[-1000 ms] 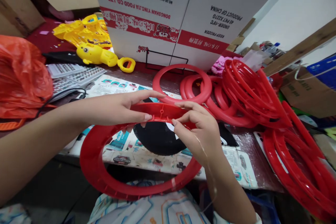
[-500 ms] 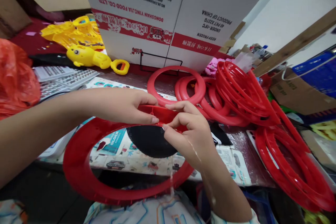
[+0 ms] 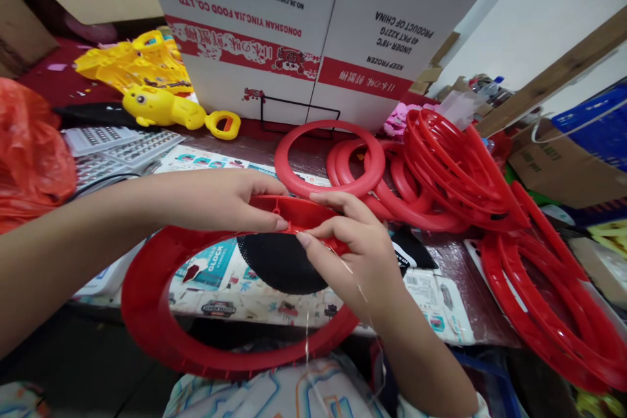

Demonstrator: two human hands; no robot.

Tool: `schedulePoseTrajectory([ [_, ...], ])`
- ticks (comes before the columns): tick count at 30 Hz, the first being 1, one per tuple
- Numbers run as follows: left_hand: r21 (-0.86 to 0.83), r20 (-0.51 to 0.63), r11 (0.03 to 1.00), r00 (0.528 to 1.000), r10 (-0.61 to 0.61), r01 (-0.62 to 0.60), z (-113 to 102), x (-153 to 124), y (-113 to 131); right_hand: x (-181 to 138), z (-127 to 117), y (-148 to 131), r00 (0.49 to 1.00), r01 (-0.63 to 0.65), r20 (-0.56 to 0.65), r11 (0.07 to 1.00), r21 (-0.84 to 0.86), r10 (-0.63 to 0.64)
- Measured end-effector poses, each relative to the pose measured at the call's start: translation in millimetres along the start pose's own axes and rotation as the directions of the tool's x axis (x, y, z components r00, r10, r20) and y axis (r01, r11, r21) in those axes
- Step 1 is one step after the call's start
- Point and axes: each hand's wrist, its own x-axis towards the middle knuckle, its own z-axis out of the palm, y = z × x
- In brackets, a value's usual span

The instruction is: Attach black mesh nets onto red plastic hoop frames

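A large red plastic ring [image 3: 151, 304], its inner wall ribbed, stands tilted in front of me, the lower side by my clothes. My left hand [image 3: 225, 199] grips its far rim, thumb on the inside and fingers over the outside. Close beside it, my right hand [image 3: 353, 245] pinches thumb and forefinger together at the same rim, on what looks like a thin clear thread [image 3: 361, 294]. Loose lengths of this thread trail past the right wrist and down in front of the ring. The pinched end itself is too small to make out.
Behind stand several red rings [image 3: 328, 127] and stacked red frames [image 3: 450, 170], with more red frames [image 3: 553, 320] at right. A white carton [image 3: 255, 0] rises at the back. Yellow toy parts [image 3: 166, 108], trays of small pieces [image 3: 127, 150] and an orange bag [image 3: 32, 150] lie left.
Both hands stay at the far rim, with the left hand shifted slightly left along it. The thread hanging in front of the ring has swung a little left.
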Motion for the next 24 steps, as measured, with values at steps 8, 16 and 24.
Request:
schedulePoseTrajectory([
  [8,-0.074,-0.014,0.997,1.000,0.020,-0.021,1.3,-6.0,-1.0,-18.9,4.1,3.3,0.976,-0.002,-0.217,0.992,-0.130,-0.027],
  [16,-0.052,-0.028,0.999,1.000,-0.005,0.004,2.9,-6.6,4.2,-24.4,10.0,7.7,0.953,-0.116,-0.299,0.970,-0.216,0.047],
  [24,0.073,-0.047,0.996,0.998,0.045,-0.042,-3.1,-12.7,-5.4,-19.2,6.1,7.6,0.960,-0.177,-0.222,0.984,-0.019,0.168],
])
